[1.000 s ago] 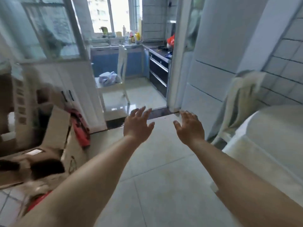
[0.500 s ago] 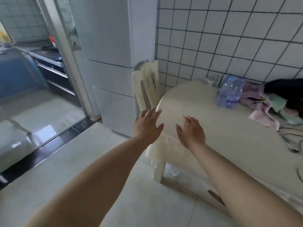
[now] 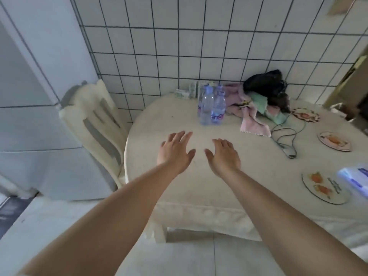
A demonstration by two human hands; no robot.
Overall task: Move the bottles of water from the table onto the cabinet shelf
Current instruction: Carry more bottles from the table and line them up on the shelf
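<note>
Your hands: left hand (image 3: 174,151) and right hand (image 3: 224,156) both spread, palms down, holding nothing, side by side above the table (image 3: 199,188).
Bottles (image 3: 212,105): upright cluster just beyond your fingertips.
Cloths (image 3: 253,116): right of bottles.

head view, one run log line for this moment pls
phase: reaching | left hand: open, empty | right hand: open, empty | water bottles: upright on table by tiled wall, untouched
</note>
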